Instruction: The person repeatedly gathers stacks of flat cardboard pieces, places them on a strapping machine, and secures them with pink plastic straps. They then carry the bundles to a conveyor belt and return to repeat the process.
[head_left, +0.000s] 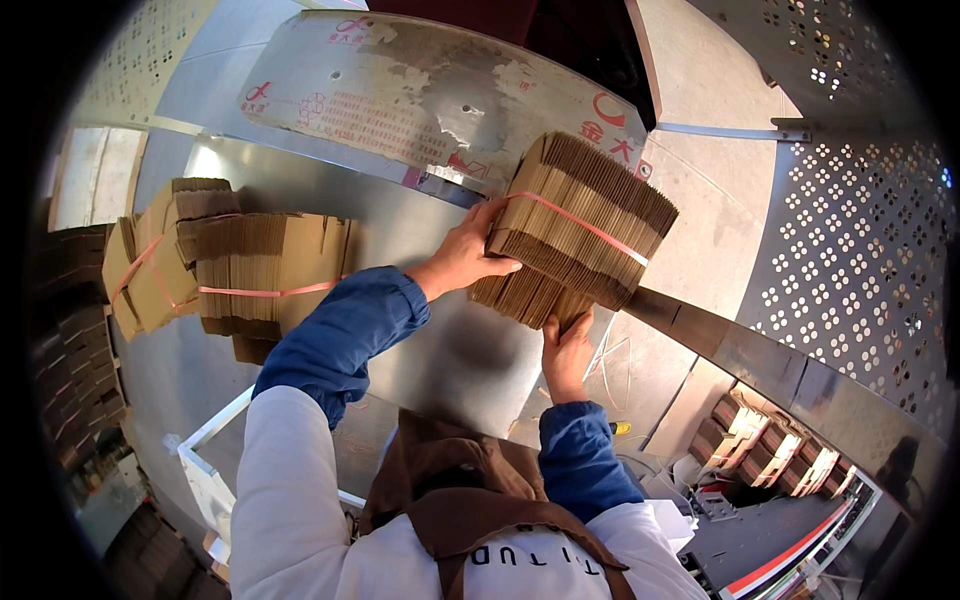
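The person's left hand (465, 255) clasps the near edge of a strapped bundle of flattened cardboard (575, 228) held above the steel table (430, 340); the right hand (567, 352) cups its underside — it looks stiff, fairly heavy, best gripped beneath rather than by the thin pink strap (590, 228).

A cardboard-box factory floor is showing here: strapped bundles of flat cartons (250, 275) are lying on a steel machine counter (430, 340), perforated metal guards (860, 250) are standing alongside.

strapped brown flat-carton bundle (575, 230) centre, held | strapped brown carton bundles (225, 265) left on steel table | worn grey red-printed panel label (400, 100) top
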